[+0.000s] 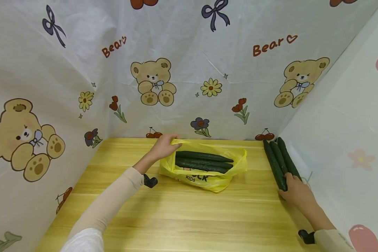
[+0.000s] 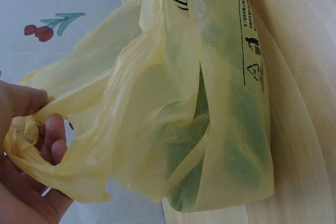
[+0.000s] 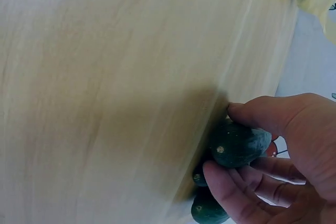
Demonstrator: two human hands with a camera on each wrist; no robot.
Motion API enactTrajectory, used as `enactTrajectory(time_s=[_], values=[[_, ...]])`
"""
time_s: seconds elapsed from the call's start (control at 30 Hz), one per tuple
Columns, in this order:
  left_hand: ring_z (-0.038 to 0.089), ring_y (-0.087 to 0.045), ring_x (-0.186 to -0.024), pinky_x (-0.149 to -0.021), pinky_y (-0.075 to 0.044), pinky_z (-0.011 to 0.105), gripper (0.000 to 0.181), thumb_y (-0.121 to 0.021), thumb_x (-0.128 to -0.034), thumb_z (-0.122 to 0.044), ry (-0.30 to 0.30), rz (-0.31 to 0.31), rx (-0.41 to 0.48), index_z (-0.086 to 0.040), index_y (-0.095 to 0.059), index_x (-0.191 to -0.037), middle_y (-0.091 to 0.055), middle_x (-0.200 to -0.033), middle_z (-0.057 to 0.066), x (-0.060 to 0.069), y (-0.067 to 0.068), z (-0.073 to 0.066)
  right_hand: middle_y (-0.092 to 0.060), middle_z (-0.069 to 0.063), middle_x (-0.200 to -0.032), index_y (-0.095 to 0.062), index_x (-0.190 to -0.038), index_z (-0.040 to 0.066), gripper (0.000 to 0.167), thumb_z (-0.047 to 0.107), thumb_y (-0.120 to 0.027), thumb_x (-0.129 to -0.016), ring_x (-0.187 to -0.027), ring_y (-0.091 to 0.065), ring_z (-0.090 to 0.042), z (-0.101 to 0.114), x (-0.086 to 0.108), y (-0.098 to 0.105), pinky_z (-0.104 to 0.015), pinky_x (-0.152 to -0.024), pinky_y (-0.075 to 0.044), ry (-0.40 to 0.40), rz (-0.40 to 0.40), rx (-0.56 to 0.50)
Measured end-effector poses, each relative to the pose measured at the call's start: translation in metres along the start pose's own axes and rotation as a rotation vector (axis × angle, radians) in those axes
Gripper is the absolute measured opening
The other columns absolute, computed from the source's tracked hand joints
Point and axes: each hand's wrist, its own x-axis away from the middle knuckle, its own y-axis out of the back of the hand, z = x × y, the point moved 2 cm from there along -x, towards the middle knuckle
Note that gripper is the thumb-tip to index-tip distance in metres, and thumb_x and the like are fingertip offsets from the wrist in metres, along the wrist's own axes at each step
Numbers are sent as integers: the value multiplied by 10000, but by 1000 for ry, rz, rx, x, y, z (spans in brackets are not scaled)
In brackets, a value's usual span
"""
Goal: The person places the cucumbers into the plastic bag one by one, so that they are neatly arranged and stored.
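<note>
A yellow plastic bag (image 1: 192,179) lies on its side near the back of the table, its mouth spread so that several cucumbers (image 1: 204,162) show inside. My left hand (image 1: 164,147) pinches the bag's upper left edge; in the left wrist view its thumb and fingers (image 2: 52,135) are curled round the gathered plastic. Along the right side lie three more cucumbers (image 1: 275,159) side by side. At their near end, my right hand (image 1: 297,192) grips the leftmost one, with thumb and fingers on either side of that cucumber's tip (image 3: 236,142) in the right wrist view.
The wooden table (image 1: 182,220) is enclosed by a white printed cloth (image 1: 189,70) at the back and sides. The right-hand cucumbers lie close to the right cloth wall (image 1: 343,140). Black straps (image 1: 307,237) sit at both wrists.
</note>
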Motion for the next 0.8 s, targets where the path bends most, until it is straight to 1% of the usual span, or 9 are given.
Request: enactTrajectory(time_s=[0.13,0.23,0.3,0.37,0.43,0.5,0.6,0.67,0.8], values=[[140,-309,-546,-633,-363,359,173,-689,-1066,-313,4,-2,5,-175,-715,-1167,-524,-785,24,0,0,-1,-530,-490,-1306,-356,-1461,-210,798,236,-794,-965,-784,-671,-415,0,0,0,-522,-644,-563,4,-5,-18],[140,-340,-574,-662,-385,362,168,-689,-1065,-312,4,-5,8,-178,-717,-1162,-609,-893,11,0,0,-1,-537,-484,-1292,-365,-1455,-203,791,239,-797,-962,-798,-674,-426,0,-1,1,-538,-660,-566,6,2,-24],[143,-348,-581,-669,-390,369,169,-688,-1066,-314,3,-4,10,-181,-715,-1167,-635,-928,23,0,0,-1,-539,-485,-1287,-381,-1445,-200,791,250,-807,-953,-857,-671,-489,-2,-1,2,-587,-706,-560,11,4,-22],[142,-345,-573,-665,-391,367,174,-688,-1066,-314,2,-3,8,-177,-715,-1170,-642,-927,39,0,-1,-1,-542,-491,-1287,-400,-1437,-199,784,247,-812,-942,-938,-658,-564,-3,-2,4,-643,-756,-552,22,-3,-18],[147,-335,-557,-651,-384,373,181,-687,-1067,-312,0,-1,4,-170,-714,-1177,-635,-896,89,0,-1,0,-547,-498,-1295,-421,-1432,-201,771,236,-815,-933,-1020,-636,-623,-4,-2,7,-692,-802,-538,30,-12,-11],[135,-361,-571,-685,-408,374,194,-692,-1064,-307,-7,-3,-8,-165,-722,-1193,-693,-982,95,-1,-1,0,-545,-508,-1302,-428,-1435,-209,768,225,-810,-930,-1038,-635,-634,-5,-3,11,-703,-819,-543,31,-13,-3],[139,-409,-606,-742,-445,391,218,-697,-1059,-304,-16,-1,-21,-160,-729,-1219,-751,-1154,99,-2,-2,-1,-527,-526,-1312,-444,-1430,-224,763,237,-800,-937,-981,-659,-605,-8,-2,17,-678,-785,-561,21,-1,4],[139,-450,-638,-782,-463,396,233,-701,-1055,-307,-18,-3,-27,-164,-731,-1237,-753,-1268,74,-3,-2,-1,-517,-526,-1306,-463,-1428,-220,742,247,-782,-948,-899,-678,-548,-10,-2,20,-636,-723,-573,11,-4,7],[159,-475,-651,-773,-465,404,217,-702,-1054,-302,-15,-4,-22,-170,-731,-1224,-755,-1267,74,-4,-4,0,-499,-485,-1234,-495,-1424,-198,664,223,-735,-970,-789,-647,-420,-13,0,27,-528,-608,-542,11,-59,-17]])
